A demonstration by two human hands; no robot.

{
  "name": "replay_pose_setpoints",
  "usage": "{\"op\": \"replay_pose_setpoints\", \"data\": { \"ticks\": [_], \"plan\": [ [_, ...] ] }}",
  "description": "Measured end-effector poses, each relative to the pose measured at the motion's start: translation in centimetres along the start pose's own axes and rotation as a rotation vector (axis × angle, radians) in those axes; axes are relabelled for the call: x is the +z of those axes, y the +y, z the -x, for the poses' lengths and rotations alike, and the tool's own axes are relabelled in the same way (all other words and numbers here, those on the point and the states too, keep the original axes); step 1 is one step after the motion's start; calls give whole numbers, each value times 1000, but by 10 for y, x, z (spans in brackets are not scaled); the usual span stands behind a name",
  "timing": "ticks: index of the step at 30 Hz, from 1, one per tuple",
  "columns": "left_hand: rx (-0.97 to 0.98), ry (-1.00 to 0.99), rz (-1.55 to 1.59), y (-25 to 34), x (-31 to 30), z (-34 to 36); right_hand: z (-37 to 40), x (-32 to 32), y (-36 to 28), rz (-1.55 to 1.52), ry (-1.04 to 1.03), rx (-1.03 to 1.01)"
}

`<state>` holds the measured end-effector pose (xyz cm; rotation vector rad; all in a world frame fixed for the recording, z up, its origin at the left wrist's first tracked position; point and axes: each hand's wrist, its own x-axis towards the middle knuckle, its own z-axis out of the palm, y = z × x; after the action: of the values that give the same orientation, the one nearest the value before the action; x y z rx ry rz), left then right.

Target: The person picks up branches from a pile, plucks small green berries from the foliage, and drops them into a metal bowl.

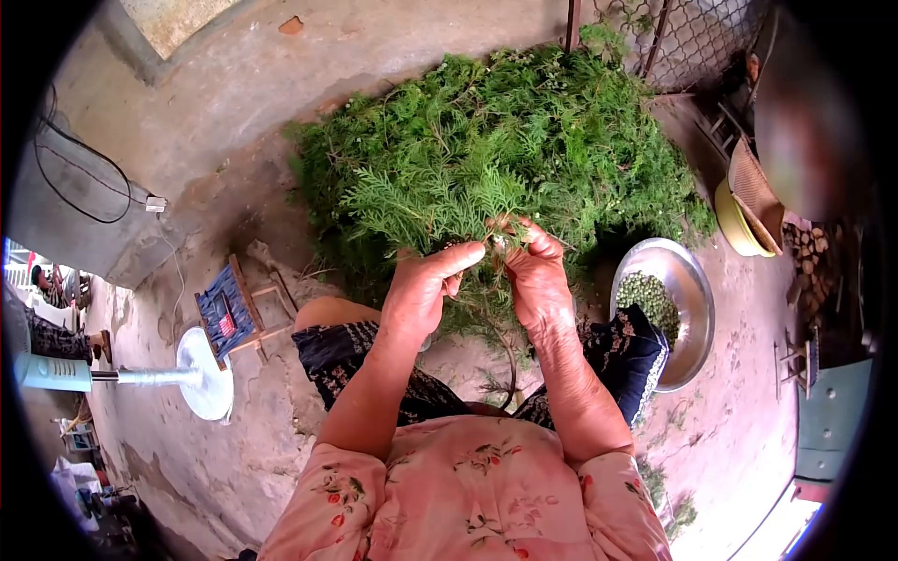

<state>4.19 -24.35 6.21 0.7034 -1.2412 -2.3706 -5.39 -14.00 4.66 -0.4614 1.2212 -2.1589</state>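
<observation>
Both hands are up in front of the lap, close together, fingers closed on one conifer sprig [444,198]. Left hand [418,292] has thumb and fingers pinched around its stem. Right hand [541,278] pinches at the same stem end, just beside the left thumb tip. Looks like small bits are between the right fingertips, but that spot is too small to be sure.

Sprig fans out forward and to the left, over the near edge of a big heap of cut conifer branches [524,122]. Heap lies on the floor along the wall [234,93], with a wire mesh panel [706,42] behind its right end. A thin bare twig [512,360] with some green hangs between the forearms.

Steel bowl [694,323] is on the floor beside the right knee, tilted look from here, part filled with small green cones [647,301]. Further right: yellow basin [739,224] with a woven tray [756,187] leaning against it, then chopped wood [809,252].

Left side: wood-framed stool [229,313] with a blue patterned top, next to a fan's round white base [206,379]. Person wears a pink floral shirt [468,486] and dark patterned trousers [346,360].
</observation>
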Motion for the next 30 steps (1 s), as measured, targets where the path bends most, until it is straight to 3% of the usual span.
{"op": "replay_pose_setpoints", "data": {
  "ticks": [2, 5, 8, 12, 15, 17, 18, 20, 22, 24, 25, 26, 28, 30],
  "plan": [
    [77, -49, -73, 2, 3, 1, 2, 2, -2, -13, -5, -8],
    [65, -72, -83, -1, 2, 1, 5, 8, -12, -119, 114, 138],
    [55, -76, -30, -2, 7, 0, 6, 7, -8, -74, 61, 117],
    [37, 128, 304, -9, 6, -9, 9, 8, -9, -31, 100, 167],
    [59, 140, 319, -11, 6, -9, 10, 9, -8, -72, 78, 156],
    [53, 348, 383, -10, 11, -10, 11, 8, -8, -117, 62, 155],
    [54, 348, 384, -8, 12, -11, 11, 8, -8, -153, 59, 108],
    [5, 573, 248, -6, 14, -12, 11, 6, -9, -224, 52, 14],
    [26, 579, 216, -6, 8, -14, 11, 3, -11, -276, 6, -16],
    [96, 589, 100, -9, 9, -18, 10, 0, -11, -37, -38, -146],
    [172, 436, 66, -8, 13, -12, 9, 0, -12, -1, -42, -140],
    [147, 501, -47, -9, 25, -6, 8, 0, -12, -1, -40, -141],
    [150, 285, -29, -8, 27, 5, 6, 1, -11, -48, 17, -90],
    [131, 247, -134, -23, 18, 3, 6, 1, -10, 9, 55, -98]
  ]
}}
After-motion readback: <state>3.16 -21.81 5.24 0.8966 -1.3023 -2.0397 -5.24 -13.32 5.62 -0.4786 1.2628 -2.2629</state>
